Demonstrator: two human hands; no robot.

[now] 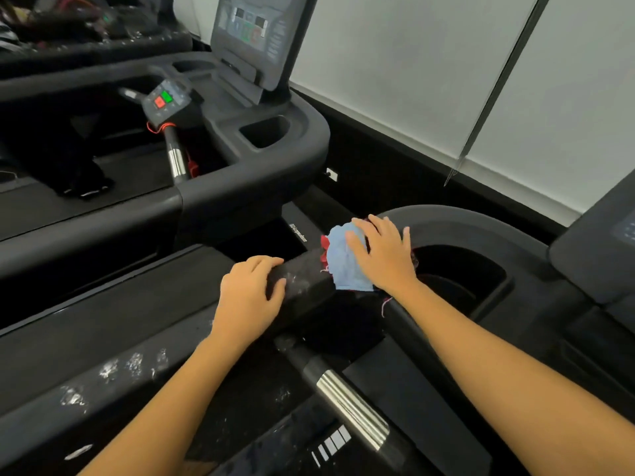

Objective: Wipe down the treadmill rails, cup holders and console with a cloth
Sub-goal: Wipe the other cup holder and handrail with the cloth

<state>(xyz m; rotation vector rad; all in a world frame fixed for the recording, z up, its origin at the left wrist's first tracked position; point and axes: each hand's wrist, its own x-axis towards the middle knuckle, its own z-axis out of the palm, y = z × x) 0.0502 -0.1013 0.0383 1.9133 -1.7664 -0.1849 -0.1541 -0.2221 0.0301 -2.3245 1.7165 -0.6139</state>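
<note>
The right grip [381,255] lies flat, fingers spread and straight, pressing the cloth [343,266] down rather than closing around it. The cloth is a crumpled blue rag with red showing at its edge and loose threads trailing. It sits on top of the rail [304,281], just where the rail curves toward the front of the machine. The left grip [251,297] is close beside it on the same rail, fingers curled over the far edge and thumb on the near face, holding the bar as a brace.

Between the two grips the rail's black surface shows pale specks and streaks, so this stretch looks only partly wiped. Nearer the person, along the lower left, white smears [113,369] mark the dark side panel and have not been cleared. The silver handlebar [350,410] below the arms shows no cloth near it.

Just beyond the right grip lies the dark recess of the cup holder [457,276], and the console [598,255] is at the right edge, mostly out of view. Whether either has been cleaned cannot be told. My judgement is that the job is early, with much of the rail, the holders and the console left to do. A neighbouring treadmill [254,173] stands to the left.
</note>
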